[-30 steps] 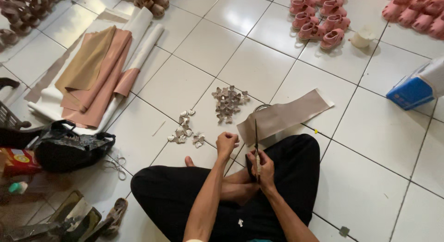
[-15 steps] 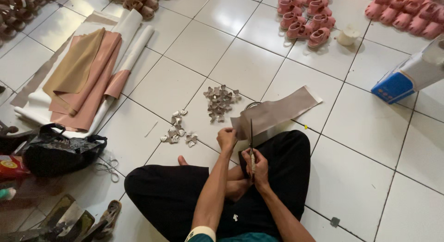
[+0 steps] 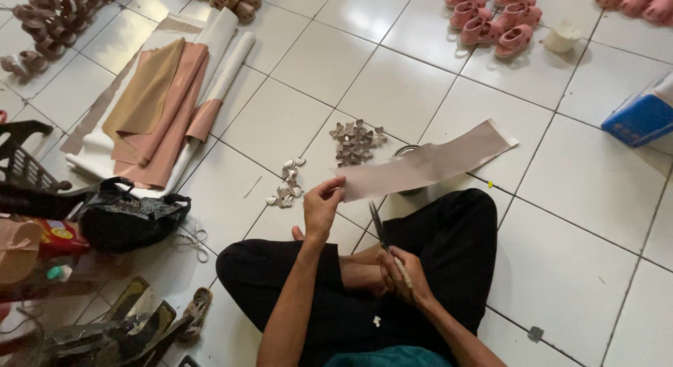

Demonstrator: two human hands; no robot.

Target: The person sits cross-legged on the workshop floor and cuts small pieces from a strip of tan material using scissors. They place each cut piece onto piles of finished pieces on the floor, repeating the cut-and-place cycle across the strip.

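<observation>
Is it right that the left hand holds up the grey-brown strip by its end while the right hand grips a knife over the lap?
Not quite. In the head view the right hand grips scissors, not a knife. The left hand does hold the grey-brown strip by its end.

Left hand (image 3: 322, 207) has lifted off the lap, up and away from the right hand (image 3: 406, 274). The grey-brown material strip (image 3: 427, 162) is now pinched at its near end by the left fingers (image 3: 335, 187) and stretches away from them. Earlier the scissors (image 3: 384, 239) stood against the strip by the fingers; now the blades are clear below it.
</observation>
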